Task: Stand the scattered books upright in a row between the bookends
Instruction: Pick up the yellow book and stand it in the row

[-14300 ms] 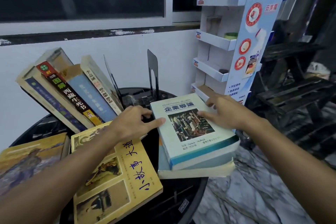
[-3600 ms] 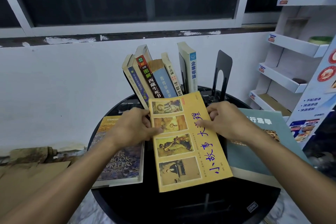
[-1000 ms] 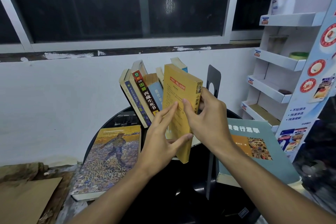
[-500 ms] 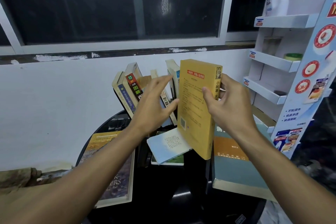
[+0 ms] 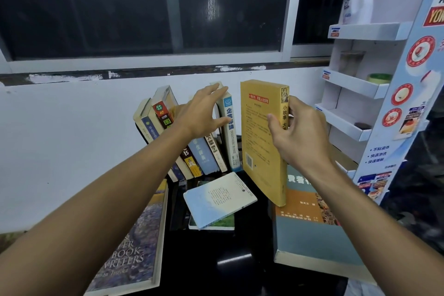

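The yellow book (image 5: 259, 137) shows 小故事 down its spine, with a barcode on the back cover. In the row, the red-spined book (image 5: 161, 113) carries 02, and the flat book (image 5: 134, 247) at left reads BOOK and WRITERS.

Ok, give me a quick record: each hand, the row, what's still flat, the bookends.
left hand: open, fingers spread against the row
right hand: grips yellow book, upright, right of the row, not yet in
row: several books, leaning left
still flat: pale book on green book, centre; big book, left; teal book, right
bookends: not visible
table: black, glossy
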A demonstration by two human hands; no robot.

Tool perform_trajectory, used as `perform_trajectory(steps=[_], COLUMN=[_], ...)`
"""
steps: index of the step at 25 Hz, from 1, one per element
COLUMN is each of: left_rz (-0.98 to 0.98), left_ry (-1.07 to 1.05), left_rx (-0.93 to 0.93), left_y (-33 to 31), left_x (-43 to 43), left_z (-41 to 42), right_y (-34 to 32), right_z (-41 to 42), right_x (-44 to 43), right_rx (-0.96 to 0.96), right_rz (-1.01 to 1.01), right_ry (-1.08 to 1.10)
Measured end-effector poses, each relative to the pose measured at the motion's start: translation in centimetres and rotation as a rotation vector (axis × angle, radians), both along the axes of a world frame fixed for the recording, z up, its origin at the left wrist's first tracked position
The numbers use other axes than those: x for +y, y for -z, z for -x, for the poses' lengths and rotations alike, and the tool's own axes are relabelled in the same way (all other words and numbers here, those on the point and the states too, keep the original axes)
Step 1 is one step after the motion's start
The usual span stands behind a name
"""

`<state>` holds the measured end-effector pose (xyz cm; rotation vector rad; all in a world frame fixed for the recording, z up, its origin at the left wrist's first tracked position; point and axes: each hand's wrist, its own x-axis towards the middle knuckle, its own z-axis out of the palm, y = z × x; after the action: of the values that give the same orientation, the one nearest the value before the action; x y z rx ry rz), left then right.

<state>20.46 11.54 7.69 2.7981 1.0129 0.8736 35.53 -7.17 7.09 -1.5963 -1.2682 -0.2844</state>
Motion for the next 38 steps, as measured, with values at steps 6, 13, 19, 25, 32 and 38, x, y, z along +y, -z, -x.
perform_trajectory(steps=[6, 13, 19, 25, 32, 38], left_rz=[0.036, -0.003, 0.005, 0.008, 0.037, 0.035], left_ry=[0.005, 0.016, 0.004, -0.006, 0.003, 0.002], left_rx=[-0.014, -0.065, -0.093, -0.101, -0.117, -0.112], left_y=[0.4, 0.5, 0.5, 0.4, 0.4, 0.4], left_x=[1.2, 1.0, 0.6, 0.2, 0.4, 0.4], left_z=[-0.9, -0.6, -0.4, -0.4, -0.3, -0.3], right_y=[0.3, 1.3, 2.9, 4.6, 5.2, 5.5], right_z=[-0.6, -0.9, -1.4, -1.6, -1.7, -2.1], right_x=[2.9, 6.1, 9.2, 11.3, 13.4, 13.7], right_rx=[-0.028, -0.039, -0.02, 0.008, -0.005, 0.115], right_rz=[-0.008, -0.07, -0.137, -0.157, -0.134, -0.111], right_ry=[-0.001, -0.005, -0.028, -0.081, -0.11, -0.165])
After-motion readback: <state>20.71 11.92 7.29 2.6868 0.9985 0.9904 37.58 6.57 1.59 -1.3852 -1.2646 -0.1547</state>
